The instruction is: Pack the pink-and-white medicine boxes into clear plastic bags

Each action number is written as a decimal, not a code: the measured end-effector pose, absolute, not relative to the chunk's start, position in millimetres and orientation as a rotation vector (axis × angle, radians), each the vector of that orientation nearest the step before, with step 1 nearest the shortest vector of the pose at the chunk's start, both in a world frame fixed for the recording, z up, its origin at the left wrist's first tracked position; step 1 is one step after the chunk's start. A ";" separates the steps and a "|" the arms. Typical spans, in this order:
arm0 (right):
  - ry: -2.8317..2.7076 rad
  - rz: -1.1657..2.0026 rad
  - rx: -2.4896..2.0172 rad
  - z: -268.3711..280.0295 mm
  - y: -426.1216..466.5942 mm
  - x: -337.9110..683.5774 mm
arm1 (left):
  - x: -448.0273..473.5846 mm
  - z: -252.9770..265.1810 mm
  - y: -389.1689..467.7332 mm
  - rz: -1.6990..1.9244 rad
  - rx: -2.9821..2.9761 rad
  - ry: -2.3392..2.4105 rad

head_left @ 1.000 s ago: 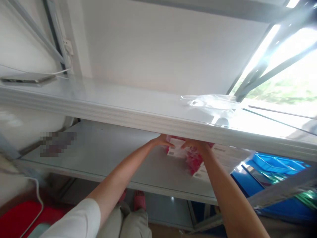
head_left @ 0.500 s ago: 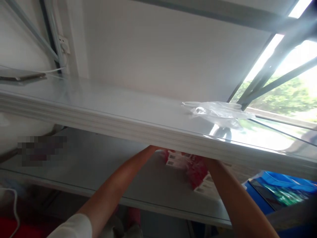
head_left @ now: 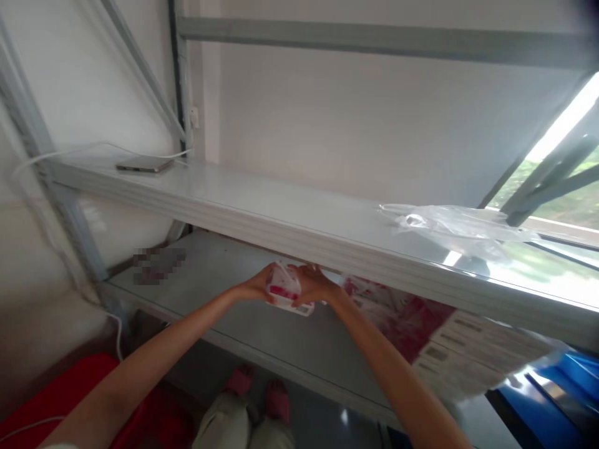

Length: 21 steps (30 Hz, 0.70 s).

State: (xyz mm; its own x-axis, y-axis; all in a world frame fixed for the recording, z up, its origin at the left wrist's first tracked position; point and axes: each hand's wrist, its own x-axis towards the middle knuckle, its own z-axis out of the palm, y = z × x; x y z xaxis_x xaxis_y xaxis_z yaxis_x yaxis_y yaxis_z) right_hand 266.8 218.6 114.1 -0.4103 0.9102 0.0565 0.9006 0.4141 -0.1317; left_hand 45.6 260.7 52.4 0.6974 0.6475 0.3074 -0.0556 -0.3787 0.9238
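Observation:
Both my hands grip a small red-and-white packet (head_left: 286,290) between them, just over the lower shelf (head_left: 219,274). My left hand (head_left: 259,284) holds its left side. Around its right side curl the fingers of my right hand (head_left: 311,285). The packet looks wrapped in clear plastic and has a white label with dark print on its lower edge; its exact kind cannot be made out. To the right of my right forearm lie several similar red-and-white packages (head_left: 421,324) in a row, partly under the upper shelf.
On the upper shelf (head_left: 262,193) lie a flat grey device (head_left: 146,163) with a white cable and a crumpled clear plastic bag (head_left: 458,224). Blue bins (head_left: 538,399) stand at lower right. A red container (head_left: 56,393) is at lower left. The upper shelf's edge overhangs my hands.
My hands have come left from the package row, out from under the upper shelf's edge, with a packet now between them. The view has turned left, bringing more of the rack's left end into sight.

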 end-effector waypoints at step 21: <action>-2.466 0.214 -1.561 52.6 218.2 223.6 | 12.1 22.0 230.6 0.859 2.579 1.181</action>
